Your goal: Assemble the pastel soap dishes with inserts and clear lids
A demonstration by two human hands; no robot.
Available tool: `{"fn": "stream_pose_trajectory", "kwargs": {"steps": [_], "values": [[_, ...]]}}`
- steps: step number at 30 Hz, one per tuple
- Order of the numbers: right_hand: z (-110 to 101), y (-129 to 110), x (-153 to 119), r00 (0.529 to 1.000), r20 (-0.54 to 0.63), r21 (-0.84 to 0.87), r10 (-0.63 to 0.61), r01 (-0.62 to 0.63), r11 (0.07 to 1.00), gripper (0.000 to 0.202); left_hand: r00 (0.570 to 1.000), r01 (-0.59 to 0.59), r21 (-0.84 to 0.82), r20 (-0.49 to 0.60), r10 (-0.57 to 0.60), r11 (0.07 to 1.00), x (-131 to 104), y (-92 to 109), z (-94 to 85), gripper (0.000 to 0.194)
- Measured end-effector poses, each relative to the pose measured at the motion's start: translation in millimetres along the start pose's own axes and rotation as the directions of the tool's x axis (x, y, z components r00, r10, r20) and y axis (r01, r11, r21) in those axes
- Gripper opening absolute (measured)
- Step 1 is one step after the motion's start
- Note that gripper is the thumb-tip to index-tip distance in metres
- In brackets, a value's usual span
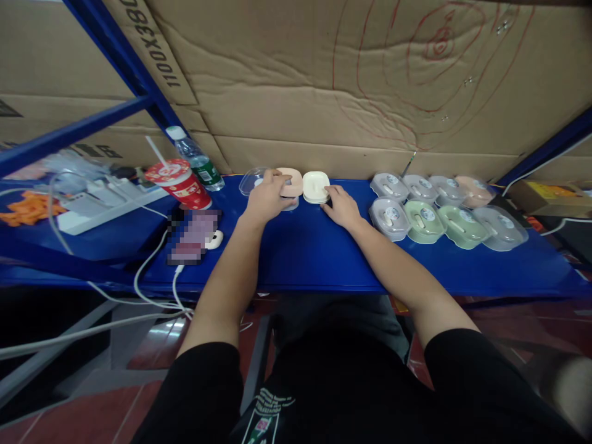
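Observation:
My left hand (271,197) is on a peach-coloured container piece (293,181), its fingers curved over the near left side. Just left of it lies a clear plastic cover (251,180), partly hidden by that hand. To the right sits a cream container piece (316,185), which seems to be stacked on another. My right hand (341,205) touches the cream piece's right edge with its fingertips, thumb and fingers apart. Under the peach piece, part of another clear item shows near my left fingertips.
Several lidded containers (424,222) stand in two rows at the right. At the left are a red cup (185,188), a water bottle (203,168), a phone (194,237), a power strip (99,213) and cables. Cardboard (287,92) backs the blue table (305,262).

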State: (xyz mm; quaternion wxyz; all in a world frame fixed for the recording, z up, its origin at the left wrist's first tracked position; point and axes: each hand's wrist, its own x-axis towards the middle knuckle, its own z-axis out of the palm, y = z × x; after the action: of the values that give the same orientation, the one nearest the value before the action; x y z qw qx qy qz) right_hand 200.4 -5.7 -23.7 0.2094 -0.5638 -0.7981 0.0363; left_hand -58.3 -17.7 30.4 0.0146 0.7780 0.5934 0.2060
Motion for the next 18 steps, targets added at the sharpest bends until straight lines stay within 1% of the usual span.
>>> {"fn": "stream_pose_trajectory", "kwargs": {"steps": [2,4,7,9,14,16,18], "values": [[-1,-1,0,1.000,0.006,-0.004,0.002,-0.002,1.000,0.062,0.993,-0.033,0.040,0.110,0.028,0.999,0,-6,1.7,0.081],[-2,-2,-1,1.000,0.010,-0.008,0.007,-0.007,1.000,0.062,0.988,-0.029,0.065,0.155,0.018,0.997,1,-11,3.1,0.077],[-5,-4,-2,1.000,0.015,-0.015,0.011,-0.011,1.000,0.061,0.988,0.022,0.092,0.147,-0.036,0.996,3,-14,3.3,0.064],[-5,-4,-2,1.000,0.020,-0.019,0.012,-0.012,1.000,0.061,0.989,0.049,0.103,0.132,-0.063,0.994,3,-13,2.6,0.060],[-6,-5,-3,1.000,0.027,-0.023,0.015,-0.014,1.000,0.062,0.992,0.100,0.093,0.062,-0.106,0.991,2,-10,1.3,0.046],[-6,-5,-3,0.999,0.030,-0.023,0.016,-0.016,1.000,0.062,0.990,0.124,0.093,0.054,-0.129,0.988,2,-9,1.5,0.045],[-6,-5,-3,0.999,0.033,-0.021,0.019,-0.019,1.000,0.061,0.988,0.136,0.093,0.056,-0.142,0.986,3,-8,2.6,0.050]]}}
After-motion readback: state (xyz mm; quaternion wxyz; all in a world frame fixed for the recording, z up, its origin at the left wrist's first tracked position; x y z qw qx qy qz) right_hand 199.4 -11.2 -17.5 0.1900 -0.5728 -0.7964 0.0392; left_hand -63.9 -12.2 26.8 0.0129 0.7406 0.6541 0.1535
